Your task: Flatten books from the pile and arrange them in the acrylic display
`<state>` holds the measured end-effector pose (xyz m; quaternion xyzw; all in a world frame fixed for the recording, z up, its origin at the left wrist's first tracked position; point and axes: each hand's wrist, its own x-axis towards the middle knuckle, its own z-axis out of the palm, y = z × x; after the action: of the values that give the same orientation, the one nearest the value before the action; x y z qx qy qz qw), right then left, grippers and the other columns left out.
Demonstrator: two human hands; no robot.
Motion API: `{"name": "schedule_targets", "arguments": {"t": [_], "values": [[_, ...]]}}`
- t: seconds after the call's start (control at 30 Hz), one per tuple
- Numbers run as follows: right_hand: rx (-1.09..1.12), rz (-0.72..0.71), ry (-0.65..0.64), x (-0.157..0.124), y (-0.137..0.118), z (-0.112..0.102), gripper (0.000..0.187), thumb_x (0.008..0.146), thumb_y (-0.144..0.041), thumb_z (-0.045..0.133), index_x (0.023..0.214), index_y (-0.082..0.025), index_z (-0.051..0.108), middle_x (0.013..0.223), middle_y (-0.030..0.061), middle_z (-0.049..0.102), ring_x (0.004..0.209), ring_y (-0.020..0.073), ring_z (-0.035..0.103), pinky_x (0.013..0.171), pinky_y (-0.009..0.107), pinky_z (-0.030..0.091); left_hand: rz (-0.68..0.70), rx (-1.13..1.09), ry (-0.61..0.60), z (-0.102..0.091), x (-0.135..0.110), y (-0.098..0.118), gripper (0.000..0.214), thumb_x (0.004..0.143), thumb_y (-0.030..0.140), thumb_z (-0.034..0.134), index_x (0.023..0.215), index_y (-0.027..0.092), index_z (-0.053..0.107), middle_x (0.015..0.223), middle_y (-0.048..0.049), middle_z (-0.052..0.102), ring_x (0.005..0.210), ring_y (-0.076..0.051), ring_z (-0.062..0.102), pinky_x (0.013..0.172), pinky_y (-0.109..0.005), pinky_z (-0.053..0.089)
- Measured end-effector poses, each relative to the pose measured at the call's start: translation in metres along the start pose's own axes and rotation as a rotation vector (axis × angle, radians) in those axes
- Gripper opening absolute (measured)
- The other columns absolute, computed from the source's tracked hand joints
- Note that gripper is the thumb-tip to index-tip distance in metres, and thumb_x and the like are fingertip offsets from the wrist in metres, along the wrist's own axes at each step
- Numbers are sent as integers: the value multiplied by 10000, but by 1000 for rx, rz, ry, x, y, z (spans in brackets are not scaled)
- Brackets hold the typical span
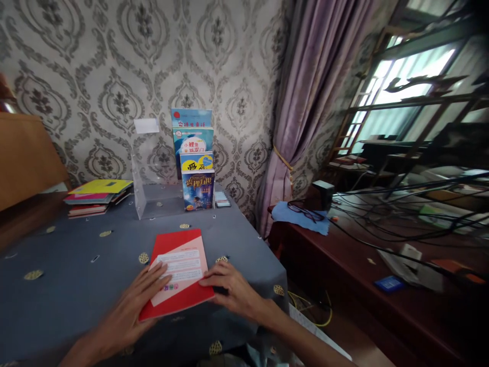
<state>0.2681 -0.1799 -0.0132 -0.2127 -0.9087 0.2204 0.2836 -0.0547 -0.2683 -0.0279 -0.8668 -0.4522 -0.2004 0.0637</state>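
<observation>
A red book (pixel 179 239) with a pale pink band and a white text panel lies before me, its near edge close to me over the dark tablecloth. My left hand (pixel 133 303) grips its left near corner, fingers across the cover and part of the hand under the edge. At the right near corner, my right hand (pixel 231 288) pinches the book between thumb and fingers. Beyond it, a clear acrylic stand (pixel 139 188) holds several books in rising steps on its right side, with a blue book (pixel 197 191) at the front.
A pile of thin books (pixel 101 191), yellow on top, lies at the table's (pixel 76 280) back left. Small cards (pixel 222 199) sit right of the stand. To the right, a dark red desk (pixel 355 244) carries tangled black cables, glasses (pixel 305 210) on a blue cloth (pixel 282 214) and papers.
</observation>
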Motion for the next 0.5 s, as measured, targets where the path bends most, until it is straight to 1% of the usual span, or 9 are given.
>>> {"name": "schedule_targets", "arguments": {"t": [0.1, 0.2, 0.27, 0.33, 0.4, 0.47, 0.5], "values": [[61, -3, 21, 10, -6, -11, 295, 925, -447, 697, 1156, -271, 755, 1090, 66, 746, 1033, 217, 645, 973, 402, 463, -61, -120, 33, -9, 4, -5, 597, 966, 500, 543, 1534, 367, 420, 1559, -55, 489, 1431, -306, 469, 1144, -551, 433], [189, -19, 112, 30, -12, -23, 306, 941, -493, 660, 1118, -269, 770, 1051, 70, 749, 1007, 214, 646, 931, 384, 479, -165, -316, 75, -28, 17, -13, 449, 957, 480, 560, 1387, 358, 610, 1433, -47, 626, 1362, -307, 552, 1154, -591, 406], [299, -25, 188, 46, -12, -27, 310, 937, -503, 662, 1083, -256, 780, 1031, 70, 754, 996, 212, 654, 908, 361, 493, -268, -464, 123, -41, 31, -18, 417, 931, 511, 581, 1286, 323, 694, 1359, -58, 682, 1336, -323, 573, 1160, -572, 403], [385, -15, 257, 61, -8, -28, 318, 926, -514, 670, 1043, -243, 786, 1001, 65, 758, 973, 212, 664, 899, 351, 502, -382, -586, 190, -52, 50, -23, 425, 877, 561, 626, 1181, 290, 750, 1270, -74, 731, 1295, -344, 600, 1141, -527, 430], [432, 5, 293, 75, 2, -24, 328, 928, -522, 655, 1027, -238, 786, 984, 56, 755, 960, 215, 668, 913, 357, 502, -463, -695, 269, -54, 70, -27, 452, 816, 603, 668, 1086, 256, 776, 1132, -91, 778, 1172, -349, 669, 1079, -484, 484], [451, 41, 297, 87, 13, -19, 342, 940, -526, 623, 1027, -236, 781, 977, 45, 748, 957, 222, 668, 926, 371, 504, -494, -813, 365, -47, 90, -32, 524, 778, 635, 681, 1089, 221, 763, 1023, -104, 791, 1020, -326, 716, 983, -446, 536], [461, 61, 298, 93, 20, -16, 356, 945, -532, 605, 1032, -234, 777, 979, 42, 746, 964, 227, 669, 931, 379, 507, -501, -855, 419, -41, 99, -36, 551, 769, 648, 682, 1091, 207, 758, 1002, -106, 789, 991, -312, 718, 956, -426, 544]]}}
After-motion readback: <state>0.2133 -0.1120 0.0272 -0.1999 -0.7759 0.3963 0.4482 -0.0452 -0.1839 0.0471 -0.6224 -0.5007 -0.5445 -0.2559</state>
